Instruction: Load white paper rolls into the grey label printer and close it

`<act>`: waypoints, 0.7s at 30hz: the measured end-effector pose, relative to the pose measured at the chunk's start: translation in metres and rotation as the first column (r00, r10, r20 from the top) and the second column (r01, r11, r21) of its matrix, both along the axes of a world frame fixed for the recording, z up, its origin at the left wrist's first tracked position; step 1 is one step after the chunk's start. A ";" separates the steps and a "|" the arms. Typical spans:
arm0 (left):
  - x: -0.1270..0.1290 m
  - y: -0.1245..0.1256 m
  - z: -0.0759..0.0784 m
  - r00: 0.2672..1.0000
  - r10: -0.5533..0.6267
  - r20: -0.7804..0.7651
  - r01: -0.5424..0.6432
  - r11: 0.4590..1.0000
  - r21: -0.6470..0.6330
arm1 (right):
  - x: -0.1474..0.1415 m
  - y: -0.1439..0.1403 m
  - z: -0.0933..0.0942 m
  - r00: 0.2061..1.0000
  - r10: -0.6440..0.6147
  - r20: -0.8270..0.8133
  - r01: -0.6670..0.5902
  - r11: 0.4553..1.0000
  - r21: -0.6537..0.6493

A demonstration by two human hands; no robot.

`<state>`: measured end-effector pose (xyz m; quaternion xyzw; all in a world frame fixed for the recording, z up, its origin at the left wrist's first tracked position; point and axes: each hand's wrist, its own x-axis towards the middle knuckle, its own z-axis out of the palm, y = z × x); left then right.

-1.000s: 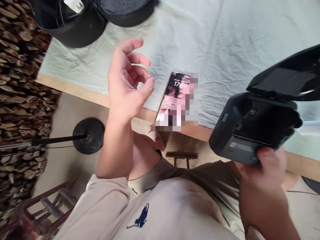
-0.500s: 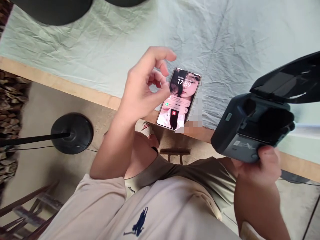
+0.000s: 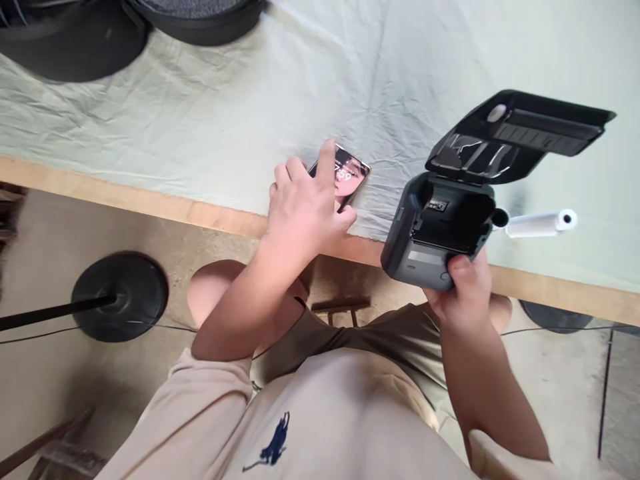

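A pale green cloth [image 3: 200,120] covers the table [image 3: 125,198], whose wooden edge runs across the view. At the far left corner sit 2 dark cases [image 3: 75,40]. Below the table edge, a black round stand base [image 3: 120,297] rests on the floor. The right hand [image 3: 463,293] grips a small black printer [image 3: 440,233] from below, fingers wrapped round its near end and thumb on its front; its lid stands open, and it hangs over the table edge. Just right of it a white paper roll [image 3: 540,223] lies on the cloth. The left hand [image 3: 305,213] lies loosely open over a phone [image 3: 350,177] near the table edge, index finger on its lit screen, holding nothing.
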<state>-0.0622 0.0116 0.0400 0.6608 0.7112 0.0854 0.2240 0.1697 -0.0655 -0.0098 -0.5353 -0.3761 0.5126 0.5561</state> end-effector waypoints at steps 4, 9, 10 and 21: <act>-0.005 0.000 -0.006 1.000 -0.016 0.022 0.015 1.000 0.027 | -0.002 0.002 -0.003 1.000 0.007 -0.019 -0.006 0.999 0.040; -0.008 0.021 -0.010 0.997 0.000 0.082 -0.004 0.999 0.048 | 0.000 0.001 -0.007 0.999 0.031 -0.029 -0.030 0.998 0.048; -0.011 0.026 -0.009 0.994 0.000 0.106 -0.006 0.998 0.064 | 0.000 0.001 -0.008 0.999 0.031 -0.034 -0.029 0.998 0.050; 0.001 0.004 -0.026 0.480 -0.083 0.873 -0.040 0.992 0.117 | -0.006 0.007 0.002 0.994 0.108 0.008 -0.108 0.994 0.021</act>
